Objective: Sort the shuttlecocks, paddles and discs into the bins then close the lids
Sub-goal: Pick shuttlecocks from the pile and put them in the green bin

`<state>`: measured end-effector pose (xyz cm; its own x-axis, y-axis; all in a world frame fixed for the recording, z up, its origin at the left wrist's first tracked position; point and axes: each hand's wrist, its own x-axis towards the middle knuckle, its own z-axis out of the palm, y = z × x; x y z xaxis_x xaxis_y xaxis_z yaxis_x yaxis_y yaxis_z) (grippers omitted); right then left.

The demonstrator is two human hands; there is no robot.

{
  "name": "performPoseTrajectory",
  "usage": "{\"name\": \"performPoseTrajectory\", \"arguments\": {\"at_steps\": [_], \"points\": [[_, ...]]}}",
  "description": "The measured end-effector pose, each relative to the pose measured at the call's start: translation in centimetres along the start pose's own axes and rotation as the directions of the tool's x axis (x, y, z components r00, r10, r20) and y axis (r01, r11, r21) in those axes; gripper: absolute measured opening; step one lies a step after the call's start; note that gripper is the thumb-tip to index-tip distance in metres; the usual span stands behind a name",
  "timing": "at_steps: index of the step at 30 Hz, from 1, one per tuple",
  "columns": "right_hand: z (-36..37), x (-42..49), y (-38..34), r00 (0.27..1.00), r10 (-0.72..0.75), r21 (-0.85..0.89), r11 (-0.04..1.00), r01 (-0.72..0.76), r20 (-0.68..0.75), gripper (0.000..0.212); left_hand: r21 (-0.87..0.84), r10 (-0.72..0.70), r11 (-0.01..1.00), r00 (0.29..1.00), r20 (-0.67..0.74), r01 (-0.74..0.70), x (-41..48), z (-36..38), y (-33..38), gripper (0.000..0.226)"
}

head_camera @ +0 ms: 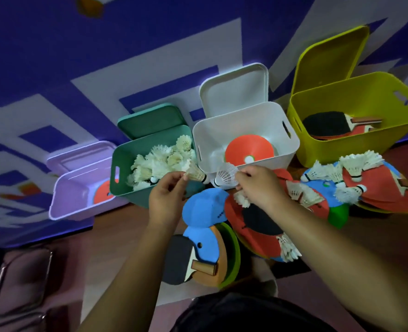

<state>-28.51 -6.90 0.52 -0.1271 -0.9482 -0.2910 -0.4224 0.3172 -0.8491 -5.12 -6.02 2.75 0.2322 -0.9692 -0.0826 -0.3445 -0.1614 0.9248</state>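
Four open bins stand in a row. The green bin [126, 185] holds several white shuttlecocks. The white bin [222, 130] holds an orange disc [246, 147]. The yellow bin [356, 104] holds paddles, and the purple bin [71, 195] holds an orange disc. My left hand [165, 200] pinches a feather shuttlecock [197, 174] by its skirt at the green bin's near corner. My right hand [258, 185] pinches a white plastic shuttlecock [225, 176] just beside it. Under both hands lies a pile of discs, paddles and shuttlecocks [258, 224].
All four lids stand up behind the bins. More shuttlecocks [351, 166] lie on red paddles and discs at the right. A black paddle with a wooden handle [186, 262] lies near me. Chairs [18, 279] stand at the lower left.
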Motion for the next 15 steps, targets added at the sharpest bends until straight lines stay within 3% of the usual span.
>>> {"name": "performPoseTrajectory", "arguments": {"at_steps": [7, 10, 12, 15], "points": [[4.4, 2.0, -5.2, 0.995, 0.043, 0.060, 0.997, -0.048, 0.085, 0.028, -0.038, -0.063, 0.998, 0.985, -0.162, 0.058, -0.9, -6.9, -3.0, 0.009], [5.9, 3.5, -7.7, 0.996, 0.069, 0.087, 0.994, -0.074, 0.055, 0.028, -0.037, -0.081, 0.996, 0.979, -0.185, 0.076, -1.1, -9.0, -4.0, 0.010], [6.7, 4.5, -9.4, 0.999, 0.048, 0.065, 0.997, -0.050, 0.025, 0.031, -0.045, -0.090, 0.996, 0.979, -0.184, 0.083, -1.0, -10.3, -4.4, 0.010], [8.2, 5.2, -10.9, 0.999, -0.016, -0.121, 0.992, 0.020, 0.034, 0.044, -0.081, -0.110, 0.992, 0.978, -0.176, 0.097, -0.3, -12.2, -4.9, 0.009]]}}
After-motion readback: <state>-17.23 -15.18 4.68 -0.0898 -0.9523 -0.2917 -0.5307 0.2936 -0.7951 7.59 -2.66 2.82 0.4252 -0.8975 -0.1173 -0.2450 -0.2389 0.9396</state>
